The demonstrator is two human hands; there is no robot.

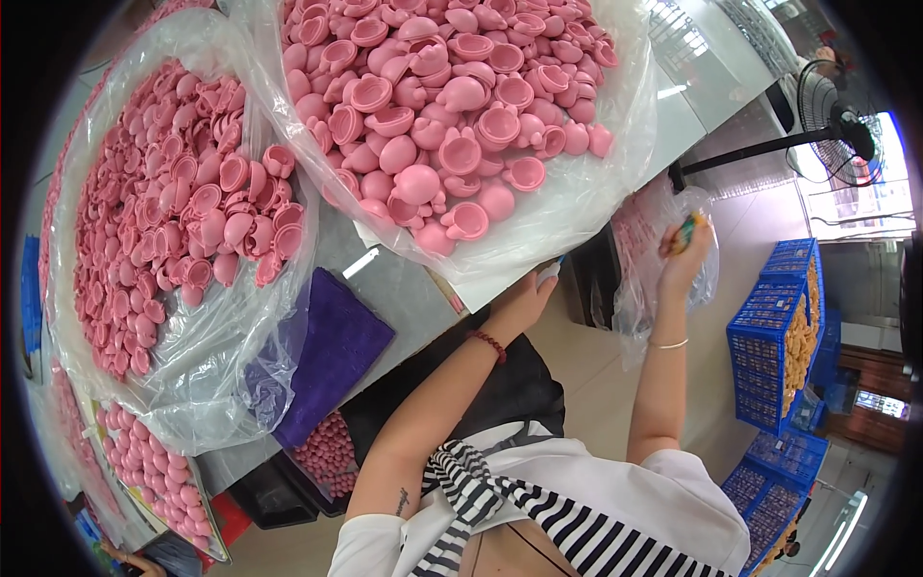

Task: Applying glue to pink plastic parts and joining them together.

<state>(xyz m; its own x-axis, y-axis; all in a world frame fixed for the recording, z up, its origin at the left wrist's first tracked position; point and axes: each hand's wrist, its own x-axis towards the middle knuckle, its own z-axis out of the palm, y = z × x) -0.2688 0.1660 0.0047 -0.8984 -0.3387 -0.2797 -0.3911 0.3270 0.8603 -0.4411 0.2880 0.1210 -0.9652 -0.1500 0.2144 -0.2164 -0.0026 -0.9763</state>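
My right hand (679,258) is raised at the right, fingers closed round a small green and yellow thing (686,233) whose kind I cannot make out. It is over a clear plastic bag (635,255) with pink bits in it. Beside the table's front corner, my left hand (532,296) is closed, a whitish patch at its fingertips. What it holds, if anything, is mostly hidden. Just beyond it lies the large clear bag (577,216) spread on the table, heaped with pink hollow rounded plastic parts (460,152).
A second bag of pink parts (173,192) fills the left. Near it are a purple cloth (336,332), a tray of pink balls (159,471) and a bin of small pink pieces (327,454). Blue crates (769,332) with tan items and a black fan (836,125) stand right.
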